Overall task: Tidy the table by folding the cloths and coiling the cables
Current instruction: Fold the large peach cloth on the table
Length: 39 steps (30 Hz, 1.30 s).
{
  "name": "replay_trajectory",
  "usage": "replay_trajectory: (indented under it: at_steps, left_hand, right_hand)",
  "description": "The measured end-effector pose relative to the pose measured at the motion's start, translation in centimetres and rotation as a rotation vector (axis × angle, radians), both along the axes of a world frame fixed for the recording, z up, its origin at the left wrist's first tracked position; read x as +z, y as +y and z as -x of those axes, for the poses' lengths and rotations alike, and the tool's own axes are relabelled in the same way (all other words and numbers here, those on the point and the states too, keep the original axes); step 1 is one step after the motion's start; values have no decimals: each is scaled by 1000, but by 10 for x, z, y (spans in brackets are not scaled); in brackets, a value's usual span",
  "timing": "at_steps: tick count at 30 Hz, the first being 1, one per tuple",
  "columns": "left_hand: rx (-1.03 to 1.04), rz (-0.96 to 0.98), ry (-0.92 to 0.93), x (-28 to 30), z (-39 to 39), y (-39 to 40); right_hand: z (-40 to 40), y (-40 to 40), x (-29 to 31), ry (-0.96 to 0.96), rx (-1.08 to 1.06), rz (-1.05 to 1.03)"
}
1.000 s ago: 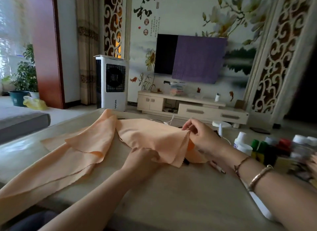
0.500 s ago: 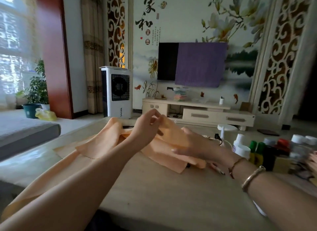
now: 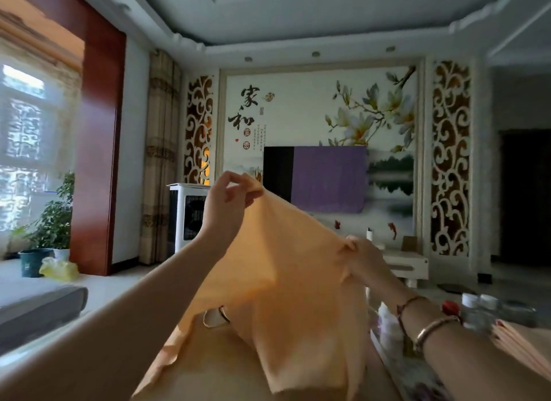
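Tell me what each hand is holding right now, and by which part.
Both hold the orange cloth, lifted off the table: the left hand pinches its top corner, the right hand grips a bunched bit of its upper edge.

Living room. Mural wall with calligraphy and magnolias; television half draped in purple; scrollwork panels flanking. White cooler, curtain, red pillar, bright window, plants.

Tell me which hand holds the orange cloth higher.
The left hand. It pinches a corner of the orange cloth high in front of the TV, while the right hand pinches its corner lower, nearer the table.
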<state>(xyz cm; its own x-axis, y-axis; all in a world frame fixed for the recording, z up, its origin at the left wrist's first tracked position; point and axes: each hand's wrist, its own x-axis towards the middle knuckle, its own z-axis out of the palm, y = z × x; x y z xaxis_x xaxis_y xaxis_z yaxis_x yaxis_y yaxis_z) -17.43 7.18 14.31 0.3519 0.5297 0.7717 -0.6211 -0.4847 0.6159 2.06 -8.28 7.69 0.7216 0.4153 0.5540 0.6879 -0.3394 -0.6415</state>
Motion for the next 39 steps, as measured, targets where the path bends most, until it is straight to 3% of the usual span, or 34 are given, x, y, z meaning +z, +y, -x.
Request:
replay_trajectory:
  at_steps: [4, 7, 10, 13, 17, 21, 25, 27, 32, 36, 39]
  left_hand:
    - [110, -96, -227, 54, 22, -18]
    - [194, -122, -344, 88, 38, -22]
    - [373, -145, -378, 103, 47, -12]
    - [579, -167, -342, 91, 42, 5]
    - [706, -119, -90, 39, 19, 43]
    - [727, -105, 296, -39, -24, 92]
    - [743, -19, 570, -115, -72, 143]
    - [678, 49, 615, -137, -87, 162]
    - [625, 170, 576, -150, -128, 208]
    - [503, 139, 968, -163, -144, 223]
    - [548, -51, 1319, -189, -139, 223]
  right_hand:
    - [36, -4, 70, -63, 68, -313]
    - [59, -14, 111, -139, 178, -388]
    - [60, -22, 132, -227, 165, -235]
    - [41, -21, 126, -294, 106, 91]
    - [6, -9, 80, -469, -216, 514]
    - [-21, 21, 15, -359, -285, 704]
    - [-59, 63, -42, 1, -198, 672]
    - [-76, 79, -58, 124, -172, 522]
    - [-128, 140, -67, 6, -156, 177]
    - [-143, 183, -83, 318, 113, 456]
    - [-133, 187, -108, 217, 153, 607]
